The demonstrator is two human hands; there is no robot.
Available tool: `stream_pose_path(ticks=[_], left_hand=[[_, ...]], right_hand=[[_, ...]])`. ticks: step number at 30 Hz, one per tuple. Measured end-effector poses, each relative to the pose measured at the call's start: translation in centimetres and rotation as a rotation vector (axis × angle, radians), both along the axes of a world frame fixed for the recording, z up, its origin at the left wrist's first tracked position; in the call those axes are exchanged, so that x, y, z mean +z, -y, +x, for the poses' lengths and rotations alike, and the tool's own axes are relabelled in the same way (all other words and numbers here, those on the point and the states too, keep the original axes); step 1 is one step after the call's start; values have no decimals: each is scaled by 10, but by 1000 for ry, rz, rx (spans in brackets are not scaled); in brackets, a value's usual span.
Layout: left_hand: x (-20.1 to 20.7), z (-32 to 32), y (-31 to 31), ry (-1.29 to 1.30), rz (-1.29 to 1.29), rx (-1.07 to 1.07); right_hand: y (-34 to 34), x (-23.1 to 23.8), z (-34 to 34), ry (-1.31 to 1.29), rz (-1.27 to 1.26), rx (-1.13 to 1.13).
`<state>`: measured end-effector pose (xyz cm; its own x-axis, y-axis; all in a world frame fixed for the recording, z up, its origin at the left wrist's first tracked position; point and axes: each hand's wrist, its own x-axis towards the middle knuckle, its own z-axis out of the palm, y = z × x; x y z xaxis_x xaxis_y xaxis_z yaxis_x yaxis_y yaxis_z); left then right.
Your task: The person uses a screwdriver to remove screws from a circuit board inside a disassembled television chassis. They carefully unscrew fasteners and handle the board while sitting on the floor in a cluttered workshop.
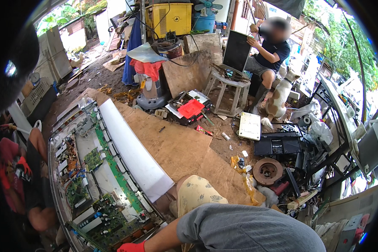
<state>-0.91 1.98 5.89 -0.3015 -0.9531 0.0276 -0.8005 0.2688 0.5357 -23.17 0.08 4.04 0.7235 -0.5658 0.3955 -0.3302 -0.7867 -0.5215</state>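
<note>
My right arm comes in from the lower right in a grey sleeve (248, 229) and crosses toward the lower left. Only part of my right hand (131, 248), in a red glove, shows at the bottom edge; its fingers are cut off. Nearest to it lies an opened flat-screen television (92, 157), its green circuit boards and metal frame exposed. A long white panel (132, 151) rests along the television's right side. My left hand is out of view. A knee in yellow patterned cloth (199, 192) is beside my sleeve.
At left, another person (12, 176) wears red-and-black gloves. A seated person (273, 50) holds a dark panel (236, 51) on a wooden stool (227, 92), near a dog (279, 98). Plywood (172, 138) covers the ground; a rusty disc (268, 171) lies among scrap.
</note>
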Motion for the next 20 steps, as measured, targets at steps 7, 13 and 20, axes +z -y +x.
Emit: stream_pose_path(ticks=[7,13,20], left_hand=[[9,-9,-4,-81,279,151],[9,-8,-2,8,168,95],[11,2,-12,-173,210,163]], right_hand=[[-5,3,-4,-14,-31,-43],[-3,3,0,-60,83,22],[7,-42,20,99,45,-66]])
